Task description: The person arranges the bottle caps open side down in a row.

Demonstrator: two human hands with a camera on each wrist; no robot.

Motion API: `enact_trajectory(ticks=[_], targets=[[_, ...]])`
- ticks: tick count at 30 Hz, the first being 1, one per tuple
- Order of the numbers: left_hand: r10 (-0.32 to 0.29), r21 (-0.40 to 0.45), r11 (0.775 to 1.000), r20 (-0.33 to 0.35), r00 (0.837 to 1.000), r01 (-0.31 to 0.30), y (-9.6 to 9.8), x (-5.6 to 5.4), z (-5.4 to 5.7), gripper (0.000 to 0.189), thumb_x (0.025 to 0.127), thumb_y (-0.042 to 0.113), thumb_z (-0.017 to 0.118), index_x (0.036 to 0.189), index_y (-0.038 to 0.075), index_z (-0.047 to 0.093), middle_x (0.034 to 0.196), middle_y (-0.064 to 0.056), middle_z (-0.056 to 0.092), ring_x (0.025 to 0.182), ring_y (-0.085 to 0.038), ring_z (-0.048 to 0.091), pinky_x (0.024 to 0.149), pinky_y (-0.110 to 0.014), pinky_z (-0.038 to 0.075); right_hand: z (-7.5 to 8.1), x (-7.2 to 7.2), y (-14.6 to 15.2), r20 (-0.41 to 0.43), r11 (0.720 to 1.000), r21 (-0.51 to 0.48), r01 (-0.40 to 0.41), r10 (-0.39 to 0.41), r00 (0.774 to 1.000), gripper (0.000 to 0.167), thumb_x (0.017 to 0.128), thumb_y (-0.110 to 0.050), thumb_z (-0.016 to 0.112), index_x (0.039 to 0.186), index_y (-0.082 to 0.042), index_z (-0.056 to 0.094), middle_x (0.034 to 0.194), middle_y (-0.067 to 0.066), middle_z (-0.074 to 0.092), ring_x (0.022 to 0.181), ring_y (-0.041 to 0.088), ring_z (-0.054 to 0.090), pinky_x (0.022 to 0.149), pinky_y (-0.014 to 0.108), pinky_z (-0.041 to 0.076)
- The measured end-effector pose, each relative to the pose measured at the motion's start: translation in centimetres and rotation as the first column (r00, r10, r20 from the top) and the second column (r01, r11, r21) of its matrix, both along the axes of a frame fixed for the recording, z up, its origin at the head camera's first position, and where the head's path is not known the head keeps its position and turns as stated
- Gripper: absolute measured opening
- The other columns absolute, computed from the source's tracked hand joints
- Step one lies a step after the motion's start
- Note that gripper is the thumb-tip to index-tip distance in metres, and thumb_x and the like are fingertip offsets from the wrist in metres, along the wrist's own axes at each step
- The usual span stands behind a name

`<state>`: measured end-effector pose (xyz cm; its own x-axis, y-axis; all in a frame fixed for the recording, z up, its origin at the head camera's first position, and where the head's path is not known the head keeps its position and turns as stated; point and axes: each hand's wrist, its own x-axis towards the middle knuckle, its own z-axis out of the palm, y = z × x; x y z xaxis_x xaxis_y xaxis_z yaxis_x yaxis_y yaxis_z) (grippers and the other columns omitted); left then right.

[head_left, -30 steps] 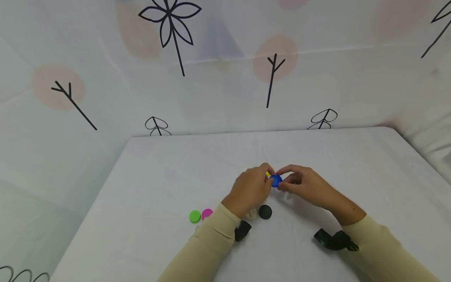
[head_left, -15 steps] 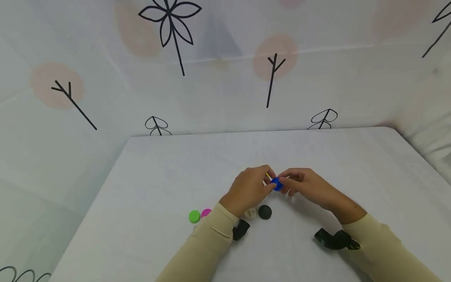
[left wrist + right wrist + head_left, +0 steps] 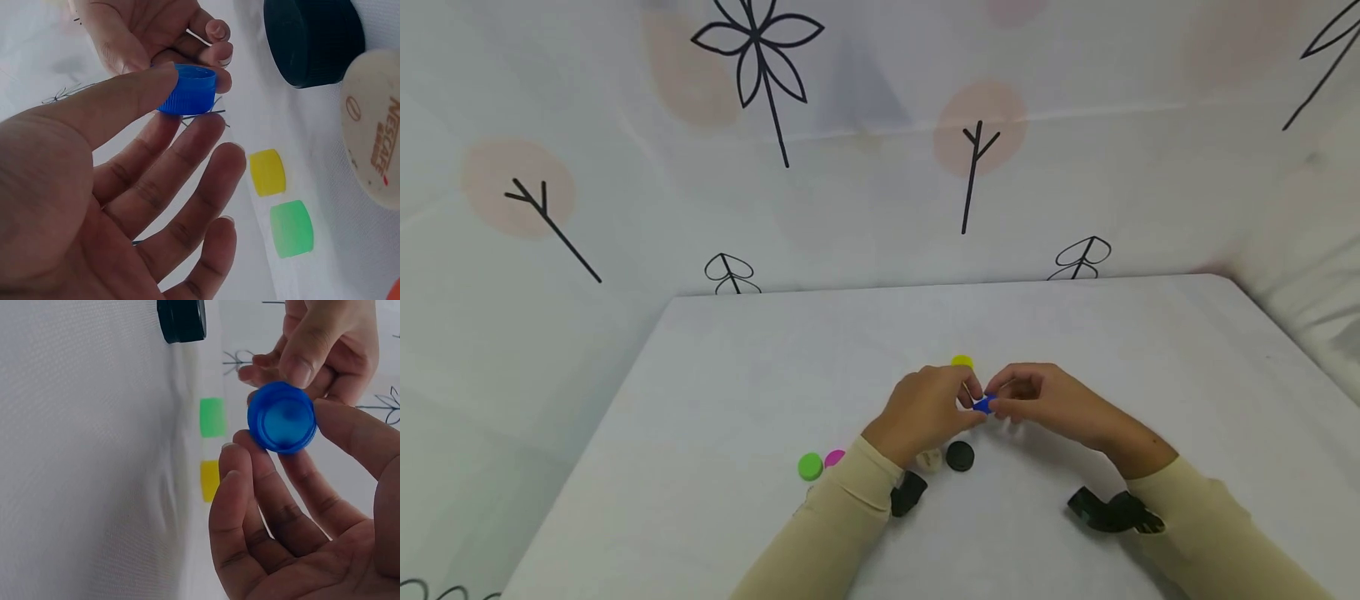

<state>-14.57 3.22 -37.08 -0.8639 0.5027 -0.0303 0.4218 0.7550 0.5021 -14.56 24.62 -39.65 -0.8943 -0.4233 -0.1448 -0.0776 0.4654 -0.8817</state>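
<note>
A blue ribbed bottle cap is held between the two hands above the white table. In the left wrist view, the thumb and fingertips of my left hand pinch the blue cap, its other fingers loosely spread. My right hand pinches the cap from the other side with thumb and fingers. The right wrist view shows the cap's hollow inside, with the left thumb at its rim. Just beyond the left hand lies a yellow cap. A light green cap beside it is hidden in the head view.
Nearer on the table are a black cap and a cream Nescafe lid. Further left sit a bright green cap and a magenta cap, partly behind the left sleeve. A patterned white cloth hangs behind the table.
Both hands have drawn slightly nearer with the blue cap, which has turned from face-on to edge-on in the head view. More of the yellow cap shows beyond the left hand.
</note>
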Motion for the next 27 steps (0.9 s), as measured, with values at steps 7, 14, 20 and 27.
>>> enact_trajectory(ticks=[7, 14, 20, 27], targets=[[0.001, -0.053, 0.999, 0.042, 0.999, 0.001, 0.0, 0.11, 0.01, 0.029, 0.086, 0.037, 0.079, 0.109, 0.02, 0.072, 0.093, 0.011, 0.075, 0.082, -0.002, 0.065, 0.069, -0.02, 0.047, -0.34, -0.2, 0.26, 0.022, 0.999, -0.033, -0.04, 0.04, 0.999, 0.029, 0.092, -0.024, 0.072, 0.113, -0.006, 0.064, 0.103, 0.012, 0.069, 0.095, 0.028, 0.066, 0.081, 0.035, 0.057], [-0.026, -0.078, 0.997, 0.059, 0.998, 0.03, 0.02, 0.02, -0.09, 0.031, 0.087, 0.038, 0.078, 0.11, 0.018, 0.073, 0.093, 0.012, 0.075, 0.08, 0.001, 0.064, 0.067, -0.019, 0.046, -0.13, -0.33, 0.5, 0.033, 0.996, -0.036, -0.081, 0.082, 0.996, 0.035, 0.092, -0.021, 0.073, 0.117, -0.001, 0.06, 0.102, 0.015, 0.069, 0.094, 0.024, 0.066, 0.08, 0.034, 0.058], [-0.042, -0.071, 0.996, 0.064, 0.997, 0.046, 0.02, -0.1, -0.15, 0.028, 0.087, 0.036, 0.078, 0.107, 0.018, 0.072, 0.093, 0.011, 0.075, 0.079, 0.001, 0.063, 0.067, -0.018, 0.047, -0.01, -0.32, 0.53, 0.006, 0.995, 0.007, -0.104, 0.104, 0.995, 0.035, 0.089, -0.021, 0.075, 0.116, -0.001, 0.063, 0.102, 0.012, 0.069, 0.094, 0.023, 0.065, 0.078, 0.031, 0.056], [-0.05, -0.107, 0.993, 0.049, 0.998, 0.055, 0.3, -0.02, -0.5, 0.025, 0.084, 0.036, 0.081, 0.101, 0.02, 0.072, 0.088, 0.012, 0.071, 0.075, 0.0, 0.059, 0.067, -0.019, 0.045, -0.12, -0.34, 0.63, 0.019, 0.988, 0.066, -0.137, 0.136, 0.99, 0.033, 0.088, -0.022, 0.076, 0.113, -0.003, 0.066, 0.098, 0.008, 0.068, 0.09, 0.022, 0.063, 0.076, 0.027, 0.055]])
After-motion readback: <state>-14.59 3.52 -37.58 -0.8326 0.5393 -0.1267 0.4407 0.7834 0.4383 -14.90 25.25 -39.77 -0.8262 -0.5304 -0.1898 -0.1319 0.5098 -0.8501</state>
